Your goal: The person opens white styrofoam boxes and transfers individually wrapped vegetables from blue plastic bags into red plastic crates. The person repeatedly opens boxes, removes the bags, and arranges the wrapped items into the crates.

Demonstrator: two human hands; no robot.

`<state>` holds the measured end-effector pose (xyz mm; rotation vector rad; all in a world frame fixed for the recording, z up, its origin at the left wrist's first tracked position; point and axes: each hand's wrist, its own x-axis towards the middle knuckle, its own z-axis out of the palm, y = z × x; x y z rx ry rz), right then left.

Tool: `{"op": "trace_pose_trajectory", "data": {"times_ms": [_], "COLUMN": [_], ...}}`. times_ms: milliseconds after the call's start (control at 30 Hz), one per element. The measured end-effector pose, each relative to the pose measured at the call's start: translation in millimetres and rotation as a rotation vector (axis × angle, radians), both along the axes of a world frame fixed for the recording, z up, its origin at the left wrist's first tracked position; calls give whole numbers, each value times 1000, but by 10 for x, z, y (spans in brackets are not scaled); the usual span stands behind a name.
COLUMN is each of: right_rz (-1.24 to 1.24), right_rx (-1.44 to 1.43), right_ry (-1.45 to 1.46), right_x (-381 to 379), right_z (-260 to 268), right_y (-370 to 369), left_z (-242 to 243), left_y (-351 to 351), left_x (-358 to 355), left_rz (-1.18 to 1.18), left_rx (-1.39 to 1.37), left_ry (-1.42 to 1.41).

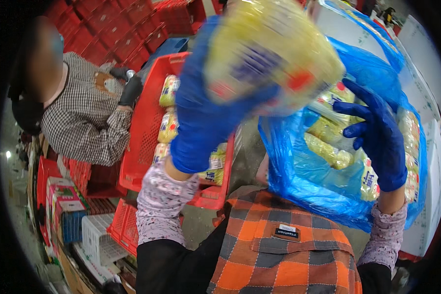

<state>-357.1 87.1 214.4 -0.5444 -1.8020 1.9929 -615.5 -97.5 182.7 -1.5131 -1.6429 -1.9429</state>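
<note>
My left hand (205, 99), in a blue glove, grips a film-wrapped pack of pale yellow vegetables (275, 44) that looks like baby cabbage. The pack is raised high, close to the camera and blurred; it bears printing and red dots. My right hand (378, 136), also blue-gloved, hovers over a large open blue plastic bag (297, 176) with its fingers spread. Inside the bag lie several similar packs (330, 150). Left of the bag, partly hidden behind my left arm, a red plastic crate (143, 143) holds more packs (168, 126) along its side.
A person in a checked garment (84, 117) stands beyond the red crate, their dark-gloved hand (131, 90) near its rim. Red crates (110, 33) are stacked behind. White foam boxes (426, 205) flank the bag at right. A white basket (101, 235) stands at lower left.
</note>
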Motion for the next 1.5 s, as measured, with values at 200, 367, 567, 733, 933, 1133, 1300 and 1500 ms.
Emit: {"op": "trace_pose_trajectory", "data": {"times_ms": [200,367,567,733,933,1133,1300,1500], "right_rz": [-204,-155,-344,-358,-538,-402,-523,-287], "right_rx": [212,195,224,122,465,1494,-215,-381], "right_ry": [-62,-86,-44,-59,-441,-494,-287,-168], "right_x": [-61,-38,-90,127,419,-457,-654,-665], "right_z": [-92,-161,-233,-153,-517,-1014,-875,-778], "right_y": [256,452,463,559,602,666,904,936], "left_z": [-497,-1514,-2638,-3344,-3170,-1781,-816,-415], "left_y": [-850,-1386,-1298,-629,-412,455,420,316], "left_x": [-1137,-1784,-1930,-2068,-2028,-1380,-481,-2], "left_rz": [109,108,-93,-219,529,87,19,-58], "left_rx": [26,-118,-285,-449,-1075,-308,-255,-228], "left_ry": [-619,-1037,-1266,-1336,-186,-154,9,-95]}}
